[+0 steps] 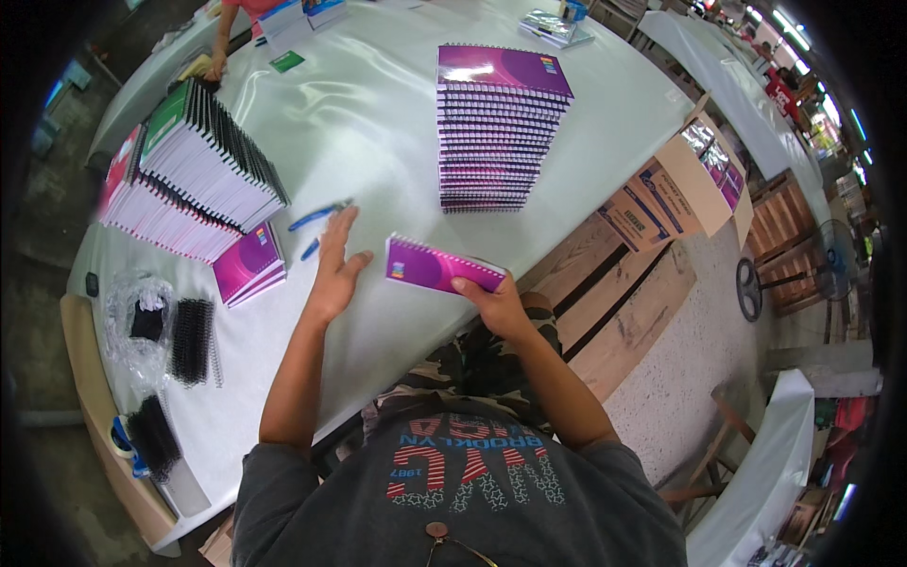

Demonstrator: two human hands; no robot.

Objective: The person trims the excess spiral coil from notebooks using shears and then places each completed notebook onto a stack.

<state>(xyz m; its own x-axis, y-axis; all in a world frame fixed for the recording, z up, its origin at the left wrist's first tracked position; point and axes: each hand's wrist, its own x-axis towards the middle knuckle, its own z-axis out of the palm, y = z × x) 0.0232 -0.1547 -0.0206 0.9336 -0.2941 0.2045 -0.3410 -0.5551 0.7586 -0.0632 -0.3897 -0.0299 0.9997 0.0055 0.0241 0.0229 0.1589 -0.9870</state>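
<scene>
My right hand [493, 307] grips one end of a purple spiral notebook [430, 265], thumb on its cover, over the table's near edge. The notebook's coil runs along its far side. My left hand [337, 269] is apart from it, fingers stretched out and holding nothing. Just beyond that hand lie blue-handled pliers [315, 217] on the white table [368, 142]. A few purple notebooks [248, 265] lie to its left, beside a tall stack of spiral notebooks with black coils [203, 156]. Farther off to the right stands a tall stack of purple spiral notebooks [501, 132].
Loose black coils [194, 340] and a clear plastic bag [137, 326] lie at the table's left. An open cardboard box [671, 194] stands on a wooden pallet [614, 302] at right, near a fan [831, 260]. Across the table shows another person's hand [216, 66].
</scene>
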